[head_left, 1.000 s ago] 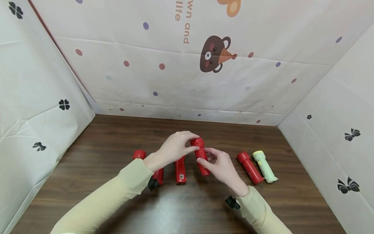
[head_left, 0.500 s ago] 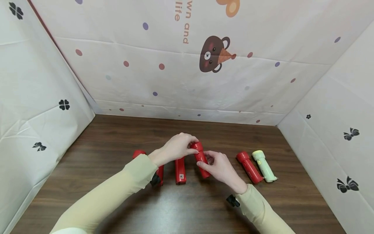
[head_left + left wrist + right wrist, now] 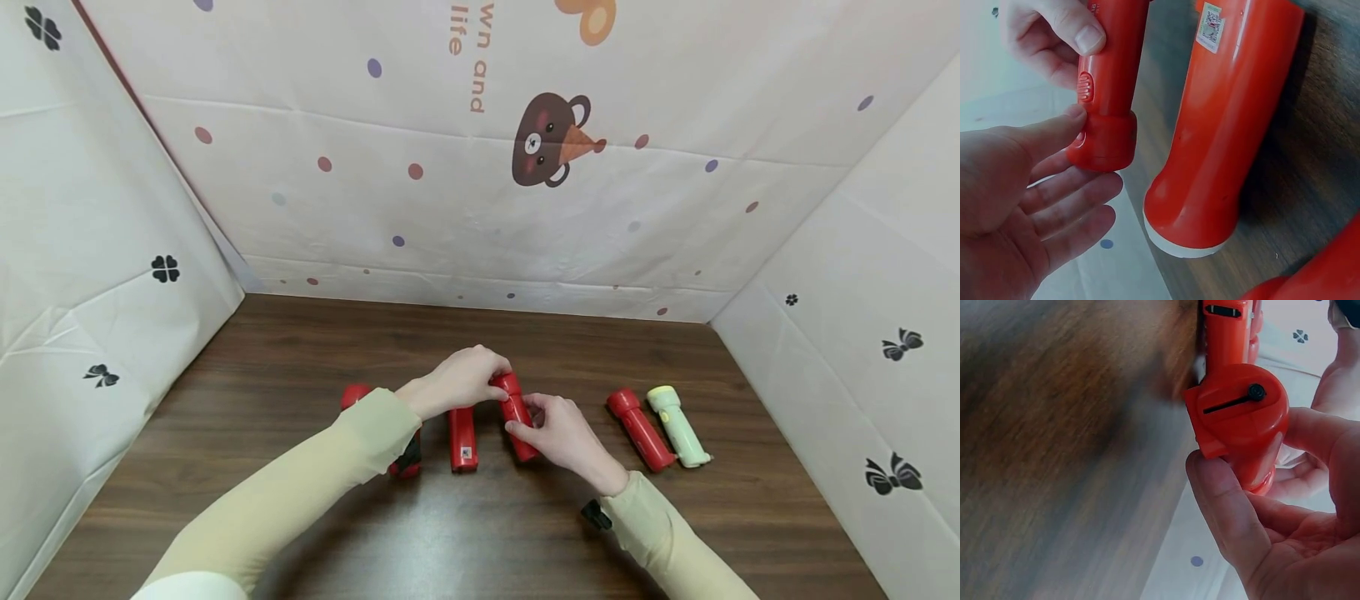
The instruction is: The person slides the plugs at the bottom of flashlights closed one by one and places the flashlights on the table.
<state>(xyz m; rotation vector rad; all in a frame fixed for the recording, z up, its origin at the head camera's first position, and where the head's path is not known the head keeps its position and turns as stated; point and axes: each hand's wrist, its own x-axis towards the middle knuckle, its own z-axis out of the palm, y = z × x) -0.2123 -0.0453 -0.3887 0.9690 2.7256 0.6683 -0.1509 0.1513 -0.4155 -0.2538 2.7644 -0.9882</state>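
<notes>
Both hands grasped one red flashlight (image 3: 517,412) near the middle of the desk (image 3: 465,537), its wider head toward the desk's far edge. The left hand (image 3: 463,382) pinched that head between thumb and fingers, the thumb just beside the ribbed switch (image 3: 1085,87). The right hand (image 3: 566,429) held the barrel toward the tail, thumb on one side and fingers on the other. Whether the flashlight touched the desk could not be told.

Just beside it, toward the desk's left edge, lay a stickered red flashlight (image 3: 462,440), its white-rimmed head toward the far edge. Further that way was a third red flashlight (image 3: 356,395), mostly covered by the left sleeve (image 3: 330,458). Well apart from these, toward the desk's right edge, a fourth red flashlight (image 3: 642,433) and a pale green flashlight (image 3: 681,429) lay side by side, heads also facing the far edge.
</notes>
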